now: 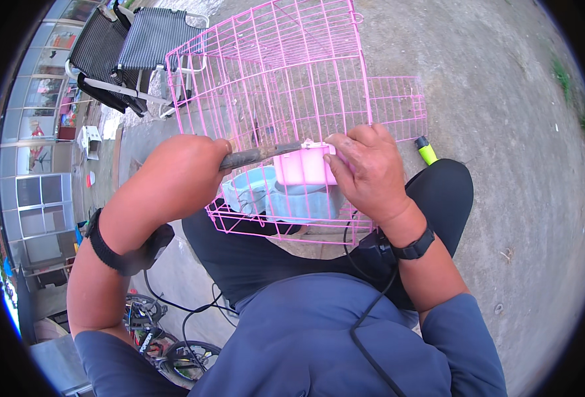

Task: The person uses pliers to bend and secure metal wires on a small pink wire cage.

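A pink wire cage (276, 86) stands between my knees, tilted in the view, with a panel (395, 106) spread out on its right. My left hand (190, 169) is closed around the dark, worn handle of a hand tool (256, 156). Its narrow end reaches the upper edge of a pink plastic box (302, 167) at the cage wires. My right hand (372, 172) pinches the cage wires at the box's right corner, with the thumb below and the fingers curled. Beneath the box is a light blue double bowl (305, 202), partly seen through the wires.
Folding chairs (153, 46) stand at the far left. A yellow-green and black object (426, 151) lies beside my right knee. Black cables (372, 311) run across my lap. Bicycles (167, 344) are at the lower left, near a windowed building (41, 192).
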Available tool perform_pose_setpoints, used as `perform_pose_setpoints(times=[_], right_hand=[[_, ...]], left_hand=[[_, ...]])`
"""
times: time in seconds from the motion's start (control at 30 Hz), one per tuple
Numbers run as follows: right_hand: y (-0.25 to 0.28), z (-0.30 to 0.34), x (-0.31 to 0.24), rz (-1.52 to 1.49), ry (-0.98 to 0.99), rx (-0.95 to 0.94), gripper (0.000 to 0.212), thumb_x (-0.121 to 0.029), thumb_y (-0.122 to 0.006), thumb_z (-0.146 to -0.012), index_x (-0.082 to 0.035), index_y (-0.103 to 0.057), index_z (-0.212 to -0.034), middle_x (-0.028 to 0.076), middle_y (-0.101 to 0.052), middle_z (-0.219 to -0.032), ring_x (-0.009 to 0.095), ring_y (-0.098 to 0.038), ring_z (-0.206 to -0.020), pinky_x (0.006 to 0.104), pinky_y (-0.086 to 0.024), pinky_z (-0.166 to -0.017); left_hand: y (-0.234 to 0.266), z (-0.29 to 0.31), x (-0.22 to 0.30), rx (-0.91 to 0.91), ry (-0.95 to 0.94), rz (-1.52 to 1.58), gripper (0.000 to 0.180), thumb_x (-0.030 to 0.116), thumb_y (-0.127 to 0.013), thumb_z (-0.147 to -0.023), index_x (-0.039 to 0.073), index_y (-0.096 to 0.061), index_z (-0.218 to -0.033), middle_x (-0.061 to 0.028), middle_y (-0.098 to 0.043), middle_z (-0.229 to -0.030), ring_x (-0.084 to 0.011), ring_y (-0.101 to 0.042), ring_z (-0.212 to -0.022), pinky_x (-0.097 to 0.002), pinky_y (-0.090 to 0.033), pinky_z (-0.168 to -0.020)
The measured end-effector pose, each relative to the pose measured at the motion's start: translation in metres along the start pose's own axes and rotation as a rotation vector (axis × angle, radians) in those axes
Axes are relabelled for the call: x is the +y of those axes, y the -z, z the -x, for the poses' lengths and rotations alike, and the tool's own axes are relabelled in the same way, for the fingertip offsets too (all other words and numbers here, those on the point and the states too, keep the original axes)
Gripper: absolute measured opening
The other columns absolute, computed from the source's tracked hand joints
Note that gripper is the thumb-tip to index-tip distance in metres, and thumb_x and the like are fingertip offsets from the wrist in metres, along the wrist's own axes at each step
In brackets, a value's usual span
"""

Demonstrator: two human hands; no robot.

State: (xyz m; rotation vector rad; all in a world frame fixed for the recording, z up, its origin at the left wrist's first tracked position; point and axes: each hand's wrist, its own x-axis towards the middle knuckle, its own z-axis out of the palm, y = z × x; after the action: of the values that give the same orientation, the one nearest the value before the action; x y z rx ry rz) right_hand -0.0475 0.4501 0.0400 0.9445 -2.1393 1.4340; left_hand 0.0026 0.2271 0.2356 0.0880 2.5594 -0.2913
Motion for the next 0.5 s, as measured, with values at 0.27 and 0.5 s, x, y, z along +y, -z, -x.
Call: perform_pose_setpoints(times=[0.27, 0.5], right_hand=[[0.004, 0.001, -0.002, 0.023, -0.031, -0.070, 0.026, -0.010, -0.079, -0.078, -0.008, -0.074, -0.104, 0.009, -0.063, -0.088, 0.028, -0.057, -0.079, 0.0400, -0.046, -0.071], [0.004, 0.001, -0.001, 0.025, -0.025, -0.067, 0.026, -0.011, -0.079, -0.078, -0.009, -0.074, -0.104, 0.008, -0.063, -0.087, 0.028, -0.056, -0.079, 0.0405, -0.046, -0.071]], left_hand=[[-0.001, -0.011, 0.002, 0.025, -0.039, -0.100, 0.011, 0.013, -0.065, -0.092, 0.003, -0.069, -0.095, -0.0198, -0.067, -0.080, -0.0408, -0.067, -0.078, -0.0519, -0.052, -0.070], [0.009, -0.021, 0.001, -0.030, -0.080, -0.125, 0.013, 0.016, -0.067, -0.092, 0.004, -0.069, -0.092, -0.0195, -0.066, -0.076, -0.0408, -0.067, -0.075, -0.0522, -0.052, -0.069]])
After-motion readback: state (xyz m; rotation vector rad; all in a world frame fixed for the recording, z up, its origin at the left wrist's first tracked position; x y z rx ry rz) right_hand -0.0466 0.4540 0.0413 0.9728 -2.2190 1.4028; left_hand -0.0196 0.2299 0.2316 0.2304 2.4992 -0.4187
